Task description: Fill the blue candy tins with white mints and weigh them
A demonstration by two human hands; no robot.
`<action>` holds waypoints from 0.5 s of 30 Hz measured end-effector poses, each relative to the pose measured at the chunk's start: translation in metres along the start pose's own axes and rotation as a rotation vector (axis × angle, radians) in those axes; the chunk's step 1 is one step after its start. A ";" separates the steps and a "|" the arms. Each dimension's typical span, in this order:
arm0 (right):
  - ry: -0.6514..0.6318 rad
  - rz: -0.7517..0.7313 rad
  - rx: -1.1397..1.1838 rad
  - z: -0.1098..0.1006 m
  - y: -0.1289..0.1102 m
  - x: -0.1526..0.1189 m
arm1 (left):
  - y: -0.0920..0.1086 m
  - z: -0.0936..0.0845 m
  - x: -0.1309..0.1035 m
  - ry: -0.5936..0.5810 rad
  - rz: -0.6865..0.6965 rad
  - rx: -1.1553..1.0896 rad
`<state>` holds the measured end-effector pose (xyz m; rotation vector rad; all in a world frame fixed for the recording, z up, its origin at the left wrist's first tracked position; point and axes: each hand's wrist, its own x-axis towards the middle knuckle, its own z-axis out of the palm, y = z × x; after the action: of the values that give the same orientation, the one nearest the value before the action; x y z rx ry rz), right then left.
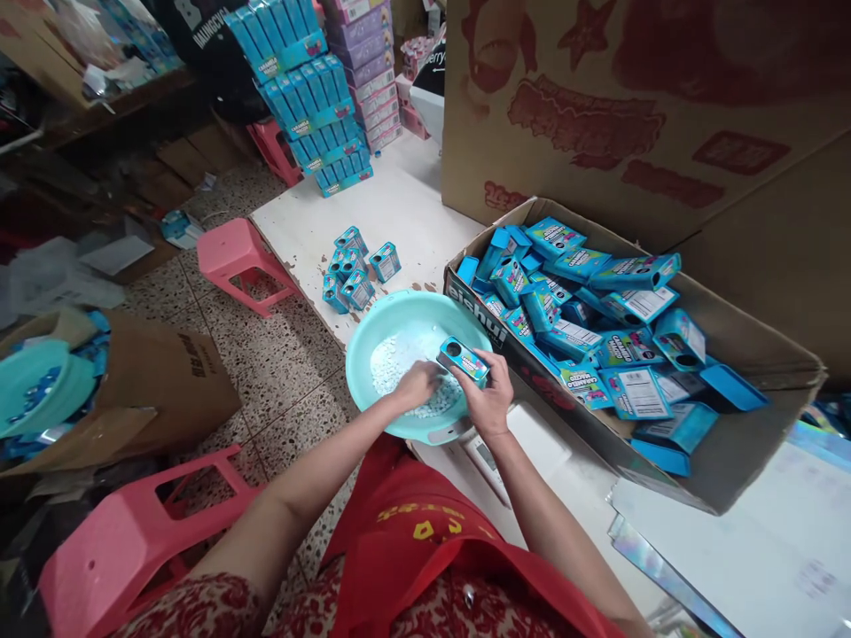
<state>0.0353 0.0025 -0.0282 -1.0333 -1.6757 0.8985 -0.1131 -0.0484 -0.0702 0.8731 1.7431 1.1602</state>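
A turquoise basin [357, 359] with small white candies [392, 354] in it stands on the table in front of me. My left hand [420, 385] is down in the basin among the candies, its fingers curled and blurred, so whether it grips any is unclear. Over the basin's right side, my right hand [490, 394] holds a small blue candy box [464, 358], tilted, with a dark round hole at one end. Several similar blue boxes [357, 288] stand in a cluster just beyond the basin.
A cardboard carton [551, 390] full of loose blue boxes is at my right. A white scale [532, 443] sits partly under the basin. Stacked blue display packs [312, 97] rise at the table's far end. Pink stools [232, 252] and an open carton [173, 372] stand at left.
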 end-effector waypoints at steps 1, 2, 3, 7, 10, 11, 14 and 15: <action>0.015 0.009 -0.018 0.004 0.004 -0.004 | -0.004 0.009 -0.002 -0.091 0.029 0.047; 0.020 0.021 -0.038 0.007 0.007 -0.008 | -0.007 0.015 -0.005 -0.182 0.060 0.103; 0.017 0.032 -0.056 0.010 0.010 -0.012 | -0.009 0.019 -0.007 -0.272 0.095 0.173; -0.002 0.044 -0.101 0.013 0.017 -0.016 | -0.011 0.003 -0.015 -0.611 0.229 0.551; 0.014 0.042 -0.128 0.013 0.018 -0.014 | -0.011 -0.024 -0.022 -0.775 0.203 0.755; 0.018 0.043 -0.134 0.013 0.018 -0.013 | -0.010 -0.032 -0.023 -0.768 0.152 0.765; 0.024 0.059 -0.121 0.013 0.015 -0.012 | -0.010 -0.046 -0.025 -0.649 0.007 0.709; 0.031 0.071 -0.105 0.013 0.012 -0.011 | -0.010 -0.048 -0.024 -0.608 -0.017 0.683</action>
<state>0.0286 -0.0046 -0.0468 -1.1776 -1.6844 0.8432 -0.1483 -0.0898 -0.0630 1.4259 1.6066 0.1972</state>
